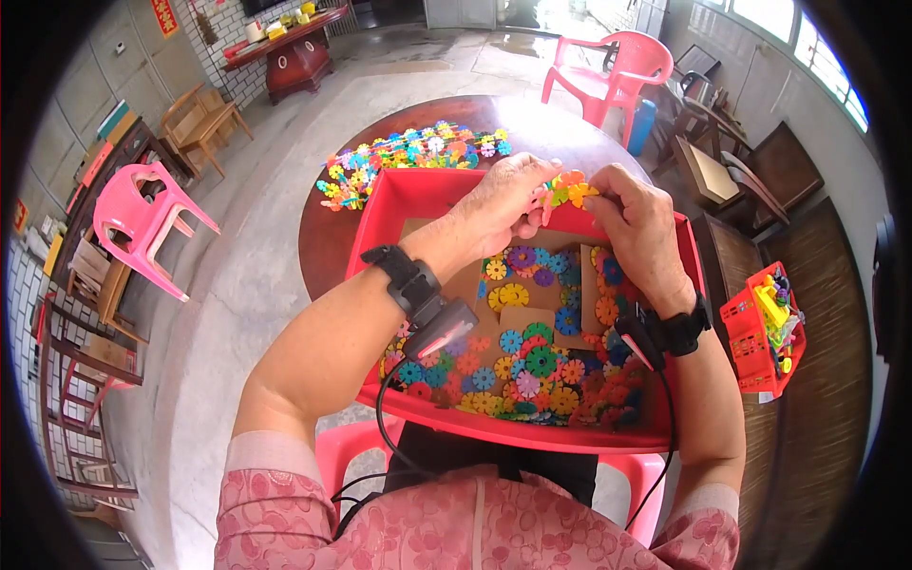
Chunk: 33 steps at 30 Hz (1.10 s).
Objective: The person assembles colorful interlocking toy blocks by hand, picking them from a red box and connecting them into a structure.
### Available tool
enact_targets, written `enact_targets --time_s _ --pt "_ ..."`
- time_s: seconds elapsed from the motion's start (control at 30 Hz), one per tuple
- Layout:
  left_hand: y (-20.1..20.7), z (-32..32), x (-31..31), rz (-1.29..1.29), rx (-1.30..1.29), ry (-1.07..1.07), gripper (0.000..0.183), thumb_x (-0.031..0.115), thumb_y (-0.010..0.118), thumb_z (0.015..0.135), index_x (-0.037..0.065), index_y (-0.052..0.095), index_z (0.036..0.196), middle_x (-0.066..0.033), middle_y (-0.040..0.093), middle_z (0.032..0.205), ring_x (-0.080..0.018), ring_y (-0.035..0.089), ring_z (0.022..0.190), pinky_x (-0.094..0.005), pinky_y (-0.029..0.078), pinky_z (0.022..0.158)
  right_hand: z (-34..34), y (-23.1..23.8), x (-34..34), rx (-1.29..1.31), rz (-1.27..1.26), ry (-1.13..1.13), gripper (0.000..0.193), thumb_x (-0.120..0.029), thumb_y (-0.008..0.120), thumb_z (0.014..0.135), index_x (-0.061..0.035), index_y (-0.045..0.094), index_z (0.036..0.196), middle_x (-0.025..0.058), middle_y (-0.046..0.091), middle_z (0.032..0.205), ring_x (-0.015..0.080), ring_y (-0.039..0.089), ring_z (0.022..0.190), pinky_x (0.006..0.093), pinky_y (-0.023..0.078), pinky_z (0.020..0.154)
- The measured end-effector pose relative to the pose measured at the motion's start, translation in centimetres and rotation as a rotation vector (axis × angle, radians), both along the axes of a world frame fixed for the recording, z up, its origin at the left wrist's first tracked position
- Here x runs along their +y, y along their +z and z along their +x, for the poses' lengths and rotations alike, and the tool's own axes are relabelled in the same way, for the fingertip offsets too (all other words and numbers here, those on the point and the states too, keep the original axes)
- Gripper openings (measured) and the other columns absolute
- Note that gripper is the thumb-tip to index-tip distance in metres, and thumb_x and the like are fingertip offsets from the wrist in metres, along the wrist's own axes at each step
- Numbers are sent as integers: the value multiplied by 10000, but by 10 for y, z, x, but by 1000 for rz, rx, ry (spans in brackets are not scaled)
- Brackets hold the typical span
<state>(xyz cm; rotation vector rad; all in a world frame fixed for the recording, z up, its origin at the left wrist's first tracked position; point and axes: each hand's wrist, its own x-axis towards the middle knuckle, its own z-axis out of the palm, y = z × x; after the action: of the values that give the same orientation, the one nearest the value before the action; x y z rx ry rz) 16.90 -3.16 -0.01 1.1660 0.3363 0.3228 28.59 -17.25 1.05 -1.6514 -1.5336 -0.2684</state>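
Just above the middle of the frame, both hands meet over the far rim of a red tray (pixel 380 223). The left hand (pixel 499 204) and the right hand (pixel 641 228) pinch, between thumb and curled fingertips, a small cluster of snowflake pieces (pixel 567 189): flat, toothed plastic discs in orange, yellow, pink and green, slotted into one another. The fingers of both hands are closed on it, the left on its pink side, the right on its orange and yellow side. Each wrist carries a black strap with a small device and a cable running down toward the lower edge.

Inside the tray, below the hands, lies a heap of loose discs (pixel 532 366) of the same kind, in blue, yellow, orange, purple, green and red, on a brown cardboard lining (pixel 521 318). Beyond the tray, on the dark round table (pixel 328 242), a long assembled strip (pixel 408 152) of many-coloured discs stretches across the upper middle.

At the right edge a red basket (pixel 760 332) holds bright plastic parts. Pink plastic chairs stand at the left (pixel 142 223) and top right (pixel 613 71). At the top left a narrow red hanging sign (pixel 163 15) with yellow marks is fixed to the wall; flat coloured packages (pixel 103 142) lean on a wooden shelf below it.
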Motion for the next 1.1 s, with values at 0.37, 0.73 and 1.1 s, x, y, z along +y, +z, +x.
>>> enact_targets --time_s 0.37,0.73,1.1 --pt "2 0 -4 72 41 10 200 283 558 940 136 454 852 37 426 622 -52 398 513 -209 235 427 -4 -2 1 -56 -27 6 105 -31 606 791 2 538 864 182 589 773 366 591 741 400 463 647" --pt "12 -4 -19 26 -55 59 221 265 556 938 118 429 832 13 403 617 -68 361 495 -221 240 410 -7 2 -2 -50 34 15 100 -32 591 789 -6 518 853 190 581 760 388 585 746 424 455 635" --pt "-1 -3 -21 110 -24 124 193 226 556 922 103 450 817 5 406 582 -80 386 466 -235 238 407 -3 -15 4 -197 40 31 91 -56 594 799 -31 541 870 171 604 759 362 602 720 422 463 611"
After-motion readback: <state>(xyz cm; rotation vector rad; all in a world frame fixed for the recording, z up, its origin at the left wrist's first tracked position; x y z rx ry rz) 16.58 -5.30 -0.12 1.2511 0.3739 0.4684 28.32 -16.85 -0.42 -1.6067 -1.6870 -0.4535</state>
